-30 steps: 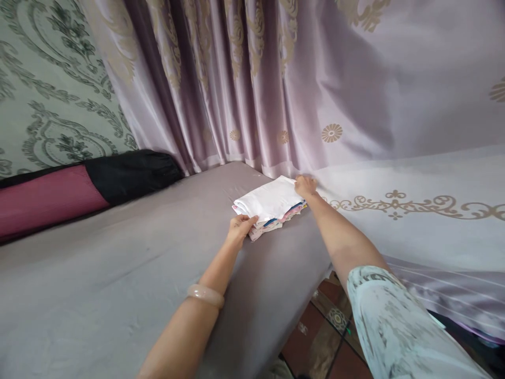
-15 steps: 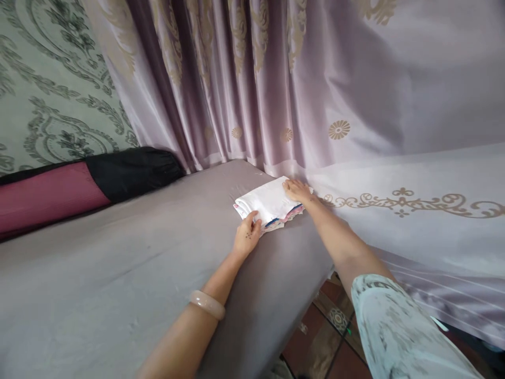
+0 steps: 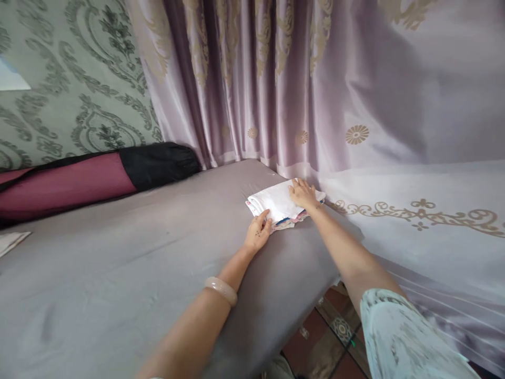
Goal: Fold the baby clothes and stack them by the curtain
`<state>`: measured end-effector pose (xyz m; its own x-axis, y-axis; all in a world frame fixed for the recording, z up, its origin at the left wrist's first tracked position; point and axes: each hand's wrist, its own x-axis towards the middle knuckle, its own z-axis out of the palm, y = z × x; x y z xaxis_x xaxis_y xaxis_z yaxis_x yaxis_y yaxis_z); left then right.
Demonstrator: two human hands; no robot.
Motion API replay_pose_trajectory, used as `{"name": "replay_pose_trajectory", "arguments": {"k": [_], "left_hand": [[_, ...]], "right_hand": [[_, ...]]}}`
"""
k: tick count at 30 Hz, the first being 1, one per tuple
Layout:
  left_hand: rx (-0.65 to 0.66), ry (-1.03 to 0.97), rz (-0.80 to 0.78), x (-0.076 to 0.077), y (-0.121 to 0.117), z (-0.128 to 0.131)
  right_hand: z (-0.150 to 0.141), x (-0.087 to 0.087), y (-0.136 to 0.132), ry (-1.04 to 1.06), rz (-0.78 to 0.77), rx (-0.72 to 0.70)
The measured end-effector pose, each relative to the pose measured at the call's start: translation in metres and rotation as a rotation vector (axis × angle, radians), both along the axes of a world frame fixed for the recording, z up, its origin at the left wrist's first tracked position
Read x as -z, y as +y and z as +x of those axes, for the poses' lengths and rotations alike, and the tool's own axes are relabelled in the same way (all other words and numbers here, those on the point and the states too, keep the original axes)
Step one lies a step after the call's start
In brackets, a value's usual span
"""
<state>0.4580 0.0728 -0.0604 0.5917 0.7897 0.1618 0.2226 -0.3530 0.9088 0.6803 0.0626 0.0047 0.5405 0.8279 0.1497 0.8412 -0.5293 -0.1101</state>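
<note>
A small stack of folded white cloths (image 3: 276, 202) with pink and blue edges lies at the far corner of a grey-mauve bed sheet (image 3: 138, 263). My left hand (image 3: 258, 234) rests at the stack's near edge, fingers stretched out flat against it. My right hand (image 3: 303, 193) lies palm down on top of the stack, fingers spread. A pale bangle (image 3: 221, 289) sits on my left wrist.
Lilac curtains (image 3: 300, 95) with gold motifs hang behind and to the right of the bed. A maroon and black bolster (image 3: 94, 176) lies along the patterned wall on the left. A pale cloth corner (image 3: 10, 241) shows at the left edge. Tiled floor (image 3: 327, 342) is below the bed edge.
My right hand slid from the stack's far edge onto its top and flattened. My left hand opened from a grip to lie flat at the near edge. The view shifted left.
</note>
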Motion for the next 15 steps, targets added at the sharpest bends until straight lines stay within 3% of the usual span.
{"name": "replay_pose_trajectory", "arguments": {"k": [4, 6, 10, 15], "left_hand": [[0.083, -0.03, -0.025, -0.001, 0.001, -0.011], [0.129, -0.045, -0.064, 0.0, 0.002, -0.022], [0.136, -0.019, -0.13, -0.002, 0.008, -0.057], [0.07, 0.005, -0.143, -0.015, 0.015, -0.122]], "right_hand": [[-0.05, 0.006, 0.002, 0.054, -0.062, -0.287], [-0.067, 0.012, 0.0, 0.067, -0.081, -0.356], [-0.078, 0.021, -0.002, 0.035, -0.05, -0.334], [-0.078, 0.018, -0.003, 0.012, -0.062, -0.321]]}}
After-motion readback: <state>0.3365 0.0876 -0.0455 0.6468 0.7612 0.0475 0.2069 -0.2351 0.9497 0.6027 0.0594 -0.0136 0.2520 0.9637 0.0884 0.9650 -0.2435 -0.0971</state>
